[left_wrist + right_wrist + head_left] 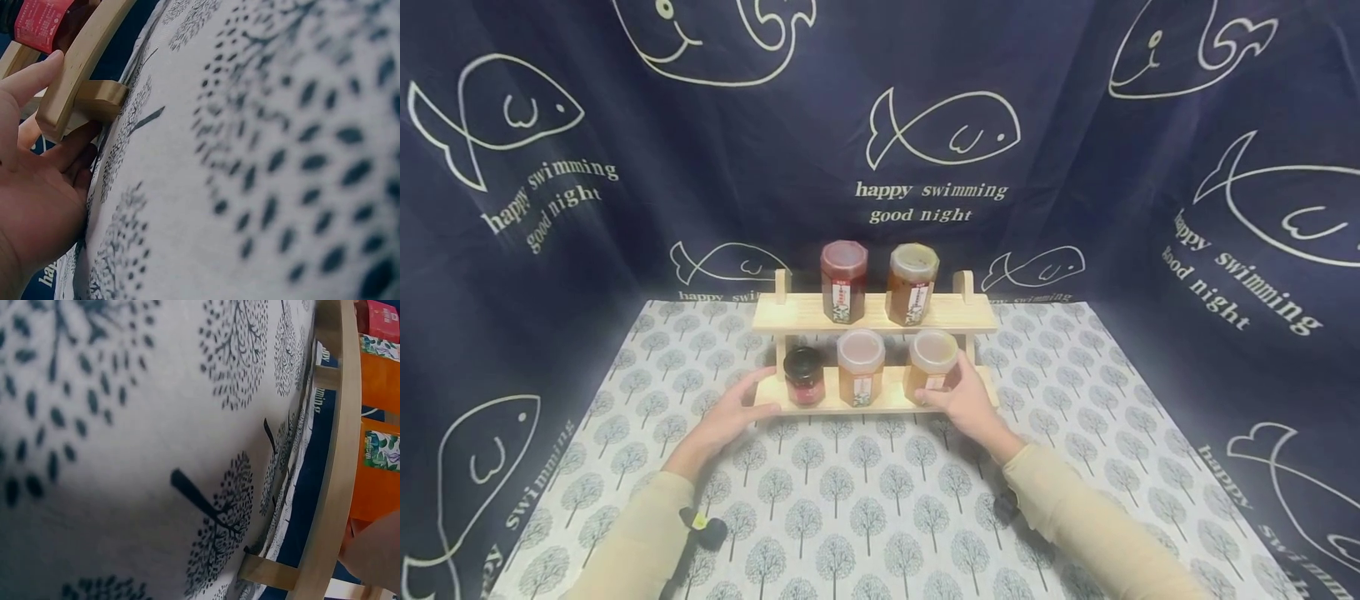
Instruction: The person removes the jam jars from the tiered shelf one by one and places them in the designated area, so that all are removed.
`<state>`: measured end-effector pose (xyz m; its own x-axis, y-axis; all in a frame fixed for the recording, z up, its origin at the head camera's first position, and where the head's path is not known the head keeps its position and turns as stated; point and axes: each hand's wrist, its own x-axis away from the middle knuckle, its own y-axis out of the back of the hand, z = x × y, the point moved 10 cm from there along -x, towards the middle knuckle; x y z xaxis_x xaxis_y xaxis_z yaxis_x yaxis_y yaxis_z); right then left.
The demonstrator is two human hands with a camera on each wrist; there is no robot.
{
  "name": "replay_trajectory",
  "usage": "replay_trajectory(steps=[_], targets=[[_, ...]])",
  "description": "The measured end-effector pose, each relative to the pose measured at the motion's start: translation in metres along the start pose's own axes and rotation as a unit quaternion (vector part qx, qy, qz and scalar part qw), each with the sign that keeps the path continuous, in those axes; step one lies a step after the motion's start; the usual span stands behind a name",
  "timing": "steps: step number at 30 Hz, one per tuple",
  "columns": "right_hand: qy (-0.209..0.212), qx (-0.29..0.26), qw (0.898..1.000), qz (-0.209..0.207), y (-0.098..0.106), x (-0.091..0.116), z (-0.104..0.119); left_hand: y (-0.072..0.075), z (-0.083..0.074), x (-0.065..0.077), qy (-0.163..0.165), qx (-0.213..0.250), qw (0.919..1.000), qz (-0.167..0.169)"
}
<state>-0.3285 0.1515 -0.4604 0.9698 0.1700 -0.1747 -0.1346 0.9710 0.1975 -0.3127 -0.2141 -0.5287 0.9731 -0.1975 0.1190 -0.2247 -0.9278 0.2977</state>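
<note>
In the head view, a two-tier wooden shelf (976, 315) bears several jars. My right hand (970, 402) grips a clear-lidded jar of amber contents (934, 353) at the right of the lower tier; the right wrist view shows this orange jar (376, 495) beside the thumb. At the shelf's left end, my left hand (730, 417) holds the lower board. Seen from the left wrist, the thumb lies on the front of the board (80, 65) and the fingers reach underneath. Nearest to that hand stands a small black-lidded jar with red contents (805, 379).
Another amber jar (861, 367) stands mid lower tier. Above are a dark red jar (844, 283) and a brownish jar (912, 287). The tablecloth (865, 492) has a tree print. Dark blue curtains (820, 167) with fish drawings enclose the back and sides.
</note>
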Motion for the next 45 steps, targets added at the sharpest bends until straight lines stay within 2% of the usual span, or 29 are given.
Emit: replay_trajectory(steps=[10,17,31,45], targets=[[-0.021,0.055,0.998,-0.021,0.004,0.002,-0.004,0.002,0.003,0.001,0.002,-0.008,1.0,-0.003],[0.001,0.074,0.997,-0.033,0.008,0.001,0.001,0.001,-0.002,0.0,-0.009,-0.014,0.9999,-0.002],[0.003,0.071,0.996,-0.044,0.015,-0.001,0.008,-0.002,-0.002,-0.001,0.0,-0.005,1.0,0.001],[0.016,0.03,0.999,-0.013,0.008,-0.004,0.036,-0.002,-0.001,-0.001,-0.003,0.002,1.0,0.0]])
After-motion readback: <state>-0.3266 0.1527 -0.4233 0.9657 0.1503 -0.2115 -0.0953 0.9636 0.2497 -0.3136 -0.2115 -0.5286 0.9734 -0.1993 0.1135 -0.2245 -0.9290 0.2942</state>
